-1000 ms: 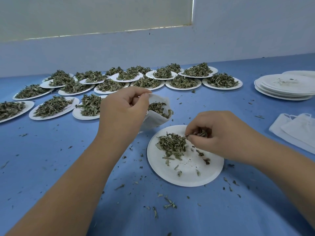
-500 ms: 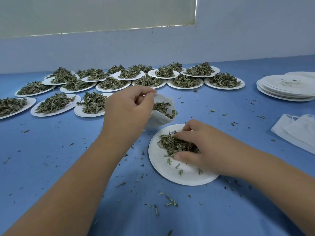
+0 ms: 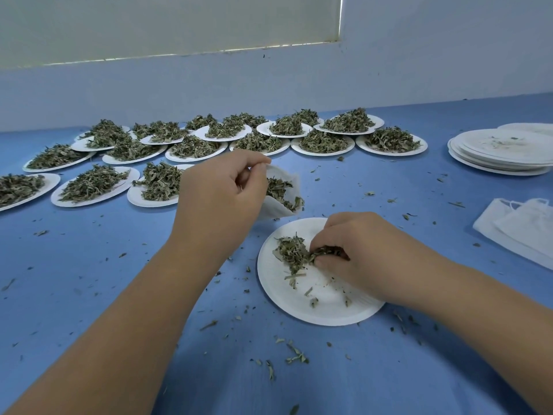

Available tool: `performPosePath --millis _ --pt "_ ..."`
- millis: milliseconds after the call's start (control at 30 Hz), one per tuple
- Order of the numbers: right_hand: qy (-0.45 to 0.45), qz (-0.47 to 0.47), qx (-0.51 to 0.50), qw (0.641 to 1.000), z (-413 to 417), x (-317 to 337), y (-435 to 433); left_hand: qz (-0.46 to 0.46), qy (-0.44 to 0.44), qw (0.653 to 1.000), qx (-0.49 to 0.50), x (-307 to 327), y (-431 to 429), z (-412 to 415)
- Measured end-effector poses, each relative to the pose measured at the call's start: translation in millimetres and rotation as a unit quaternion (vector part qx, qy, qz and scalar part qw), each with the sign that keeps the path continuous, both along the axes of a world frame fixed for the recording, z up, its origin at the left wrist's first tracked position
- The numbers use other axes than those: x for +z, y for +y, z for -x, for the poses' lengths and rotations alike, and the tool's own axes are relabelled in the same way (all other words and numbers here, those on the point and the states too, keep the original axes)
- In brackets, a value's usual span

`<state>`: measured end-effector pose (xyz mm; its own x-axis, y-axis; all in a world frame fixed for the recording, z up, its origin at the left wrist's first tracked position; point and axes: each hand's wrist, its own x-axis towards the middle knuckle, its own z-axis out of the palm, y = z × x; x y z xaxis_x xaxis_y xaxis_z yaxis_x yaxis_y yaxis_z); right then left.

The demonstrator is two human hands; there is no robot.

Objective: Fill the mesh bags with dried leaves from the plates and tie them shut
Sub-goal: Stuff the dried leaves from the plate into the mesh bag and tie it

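While left hand (image 3: 221, 199) pinches bag (image 3: 278, 209) rim, right hand (image 3: 359, 256) grips leaves (image 3: 291, 253) on plate (image 3: 323, 310)

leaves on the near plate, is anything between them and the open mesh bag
Nothing visible. The right hand grips the leaves on the plate; the mesh bag, held open by the left hand, hangs just past the plate's far rim.

White plate (image 3: 326, 307), grey-green leaves (image 3: 291, 253) (speckling the blue table (image 3: 89, 280)).
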<state>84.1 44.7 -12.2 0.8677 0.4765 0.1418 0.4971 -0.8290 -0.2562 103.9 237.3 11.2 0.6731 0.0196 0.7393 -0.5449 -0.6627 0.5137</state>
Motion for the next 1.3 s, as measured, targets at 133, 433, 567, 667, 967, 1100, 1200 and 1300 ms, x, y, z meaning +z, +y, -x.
performPosePath --millis 133,433,567,667,967,1100,1200,1300 --pt "0.015 -0.042 -0.011 0.999 -0.2 4.2 -4.2 -0.023 -0.018 0.999 0.014 0.9 0.6 0.7" --pt "0.110 -0.229 -0.026 0.967 0.4 18.8 -20.6 -0.069 -0.038 0.997 0.029 -4.5 -2.0 -2.0" --pt "0.131 -0.264 -0.009 0.955 2.4 19.3 -16.0 -0.110 -0.052 0.992 0.022 -4.6 -3.5 -0.5" --pt "0.151 -0.312 -0.003 0.938 1.0 22.3 -16.8 -0.133 -0.058 0.989 0.018 -3.1 -3.5 0.3" --pt "0.154 -0.307 -0.008 0.939 -12.4 41.9 -2.0 -0.144 -0.031 0.989 0.011 -0.3 -6.6 2.8" --pt "0.067 -0.217 -0.027 0.973 -18.9 56.9 13.0 -0.131 -0.028 0.991 0.004 0.2 -7.3 3.4" --pt "0.030 -0.149 -0.035 0.988 -22.5 65.5 24.8 -0.097 -0.012 0.995 0.004 0.2 -7.8 2.0" --pt "-0.012 -0.082 -0.037 0.996 -24.2 70.0 37.2 -0.030 0.030 0.999 -0.007 -2.8 -6.8 -0.4"
